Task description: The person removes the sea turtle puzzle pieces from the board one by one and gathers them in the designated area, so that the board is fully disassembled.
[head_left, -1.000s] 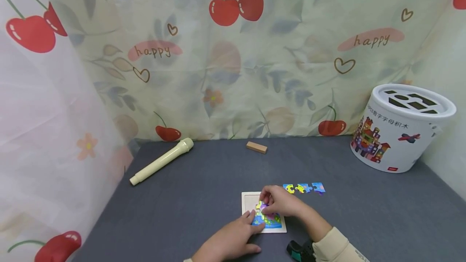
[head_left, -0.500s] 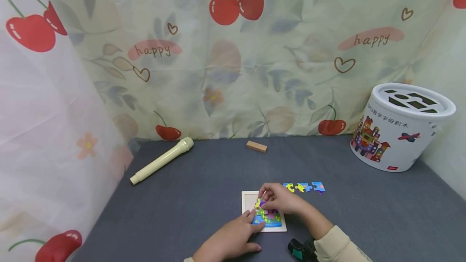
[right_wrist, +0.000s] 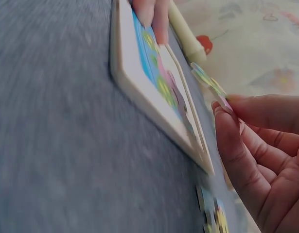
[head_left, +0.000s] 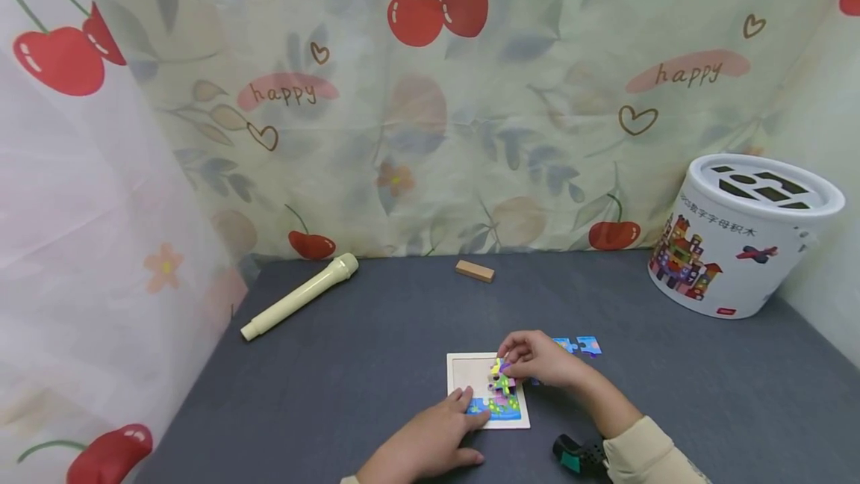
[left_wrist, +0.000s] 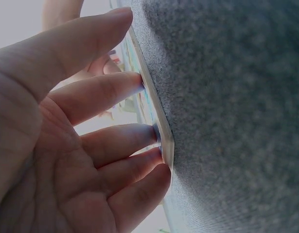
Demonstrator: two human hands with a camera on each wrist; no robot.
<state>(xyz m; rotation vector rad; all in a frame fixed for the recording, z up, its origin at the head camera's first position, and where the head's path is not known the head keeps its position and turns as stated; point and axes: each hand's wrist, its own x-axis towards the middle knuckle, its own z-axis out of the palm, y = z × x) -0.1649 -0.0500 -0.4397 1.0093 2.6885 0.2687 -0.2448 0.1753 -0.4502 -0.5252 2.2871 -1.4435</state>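
Observation:
My right hand [head_left: 547,363] pinches a yellow, green and purple jigsaw piece [head_left: 500,379] between thumb and fingertips. In the right wrist view that puzzle piece [right_wrist: 209,80] is tilted up, apart from the pale wooden puzzle tray [right_wrist: 161,121]. Blue, green and pink pieces [head_left: 499,411] lie fitted together along the near part of the tray [head_left: 463,370]. My left hand [head_left: 433,435] rests on the tray's near left corner. In the left wrist view, the left hand's fingertips [left_wrist: 147,135] touch the pieces and the tray's edge [left_wrist: 161,127], loosely extended.
Loose puzzle pieces [head_left: 589,345] lie beyond the right hand, partly hidden by it. A cream stick [head_left: 298,297] lies at the back left, a small wooden block [head_left: 475,270] at the back. A white bucket [head_left: 732,252] stands back right. A black device [head_left: 578,455] sits by the right sleeve.
My right hand has moved right and lifted the jigsaw piece, baring more of the tray's floor. It now covers some of the loose pieces. The left hand has stayed in place.

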